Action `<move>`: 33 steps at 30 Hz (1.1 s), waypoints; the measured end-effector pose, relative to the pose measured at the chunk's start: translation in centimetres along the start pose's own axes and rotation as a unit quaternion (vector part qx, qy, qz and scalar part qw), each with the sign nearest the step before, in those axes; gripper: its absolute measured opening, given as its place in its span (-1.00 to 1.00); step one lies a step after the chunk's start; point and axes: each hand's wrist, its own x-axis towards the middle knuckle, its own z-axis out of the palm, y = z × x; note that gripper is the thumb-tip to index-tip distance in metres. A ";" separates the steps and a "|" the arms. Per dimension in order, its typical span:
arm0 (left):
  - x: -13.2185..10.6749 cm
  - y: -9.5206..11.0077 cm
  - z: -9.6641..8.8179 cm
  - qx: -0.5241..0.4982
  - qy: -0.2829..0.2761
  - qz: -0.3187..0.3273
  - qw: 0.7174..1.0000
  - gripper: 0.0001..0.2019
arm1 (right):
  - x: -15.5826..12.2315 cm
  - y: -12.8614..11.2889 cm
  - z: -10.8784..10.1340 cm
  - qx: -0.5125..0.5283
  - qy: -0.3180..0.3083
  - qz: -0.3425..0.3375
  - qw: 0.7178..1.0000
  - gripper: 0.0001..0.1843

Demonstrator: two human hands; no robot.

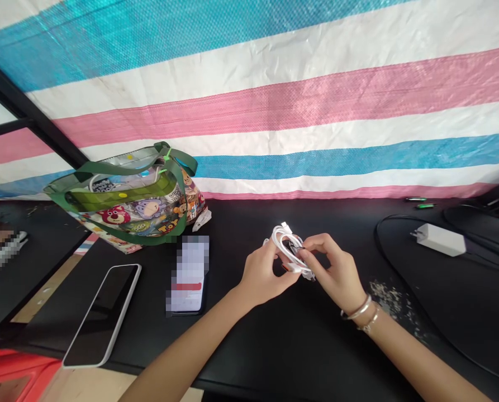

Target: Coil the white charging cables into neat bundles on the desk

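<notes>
Both my hands meet over the middle of the black table point(274, 346). My left hand point(264, 273) is closed round a coiled white cable point(285, 245), holding the bundle from the left. My right hand point(335, 271) pinches the same coil from the right, fingers curled on its lower strands near a white plug end. A connector tip sticks up at the top of the coil. Two bangles sit on my right wrist.
A cartoon-printed bag with green straps point(136, 204) stands at the back left. A phone point(104, 315) lies face up near the front left edge, with a blurred card point(188, 273) beside it. A white charger point(440, 239) with a black cord lies at the right. Striped tarpaulin hangs behind.
</notes>
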 end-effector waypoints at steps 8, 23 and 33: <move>0.4 -0.2 0.1 -0.204 0.001 -0.047 0.978 -0.74 | 0.3 -0.3 0.1 0.109 0.001 0.069 0.992 -0.75; 0.6 -0.5 0.1 -0.222 0.027 -0.061 0.973 -0.72 | 1.0 5.6 -1.9 -0.191 0.005 -0.007 0.982 -0.79; 0.6 -0.5 -0.2 -0.153 0.047 -0.051 0.986 -0.71 | 1.3 3.8 -1.7 -0.109 -0.035 -0.028 0.993 -0.78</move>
